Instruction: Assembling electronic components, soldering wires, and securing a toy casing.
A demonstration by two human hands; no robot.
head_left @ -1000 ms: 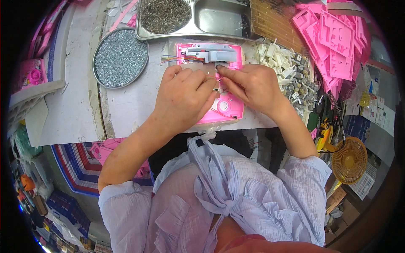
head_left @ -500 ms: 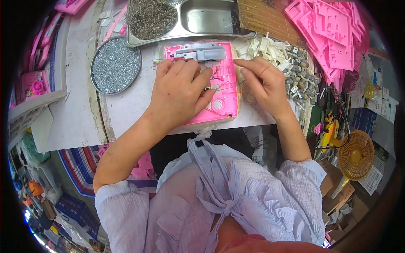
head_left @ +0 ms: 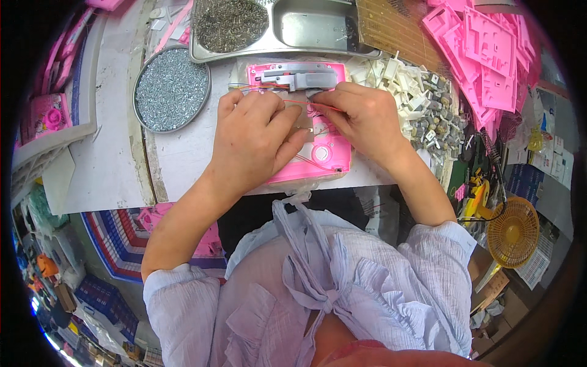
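A pink plastic housing (head_left: 340, 160) lies at the table's front edge, with a grey mechanism (head_left: 314, 79) along its far side and thin wires inside. Over its left part is my left hand (head_left: 249, 136), fingers curled, thumb and forefinger at a small flat brown board (head_left: 303, 127) that they seem to hold by its edge. Across the housing runs a thin red wire (head_left: 310, 105). My right hand (head_left: 368, 119) pinches that wire above the right part of the housing. The left fingertips are partly hidden by the hand's own back.
A round tray of silvery screws (head_left: 171, 90) stands to the left. Beyond the housing is a metal tray (head_left: 318, 30) holding darker small parts. White plastic pieces (head_left: 391, 76), small metal parts (head_left: 437, 116) and stacked pink panels (head_left: 483, 55) lie to the right. A yellow fan (head_left: 512, 232) is lower right.
My right hand has come left and inward over the housing and now pinches the red wire. The brown board shows more plainly by my left hand. The whole view has shifted slightly.
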